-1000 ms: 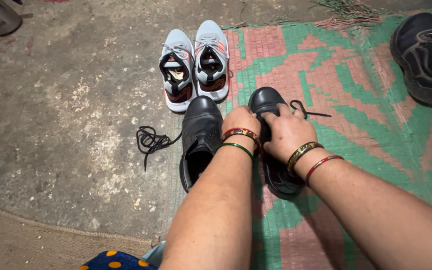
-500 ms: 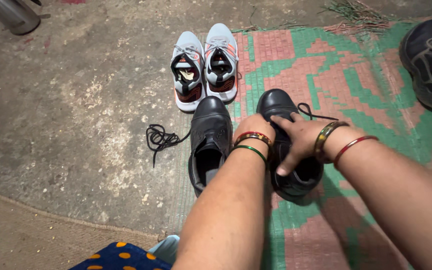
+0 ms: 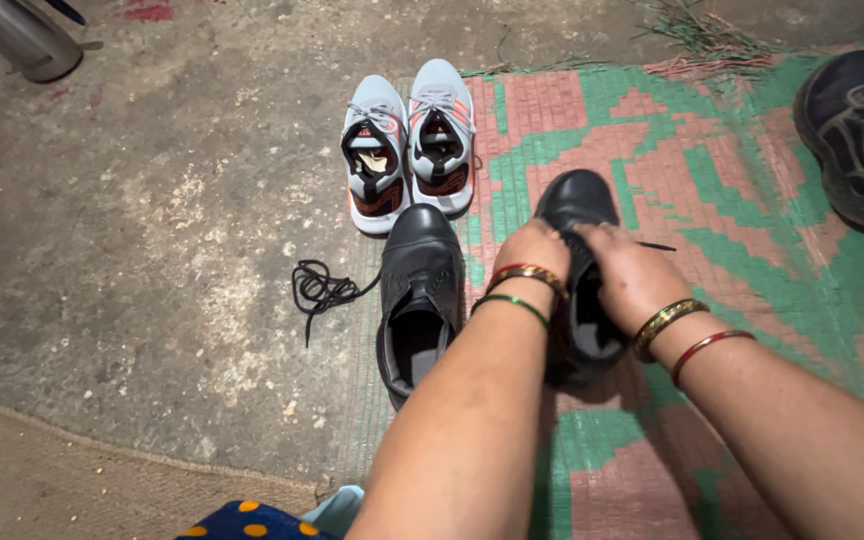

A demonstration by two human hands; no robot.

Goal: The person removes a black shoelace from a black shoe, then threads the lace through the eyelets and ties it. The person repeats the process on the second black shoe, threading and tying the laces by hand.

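Gripping the black leather lace-up shoe on the right (image 3: 574, 205) with both hands at its tongue and eyelet area, on the woven green-and-pink plastic mat (image 3: 752, 200). Left hand (image 3: 532, 250) closed on the shoe's left side near the throat, fingertips hidden behind the knuckles. Right hand (image 3: 627, 270) closed on the right side, fingers pinching at the lace zone; exact lace grip cannot tell. Thin black lace end (image 3: 657, 246) poking out just right of that shoe.

Judged best handling: steady the upper with the left hand, keep the heel down on the mat, work the lace with the right fingertips, pull evenly so the eyelet flaps stay level.

Counts, left to right from the held shoe as landmark:
- 1 steel cylindrical flask (image 3: 22, 40), far upper left, on bare concrete.
- 1 loose tangled black shoelace (image 3: 317, 288), left, on concrete.
- 2 light grey sneakers with orange trim (image 3: 410, 145), a pair, just beyond and left.
- 1 second black leather shoe, unlaced (image 3: 417, 290), just left, touching the mat edge.
- 1 black chunky sports shoe (image 3: 857, 130), well right, at frame edge.
- 4 bangles, two per wrist.
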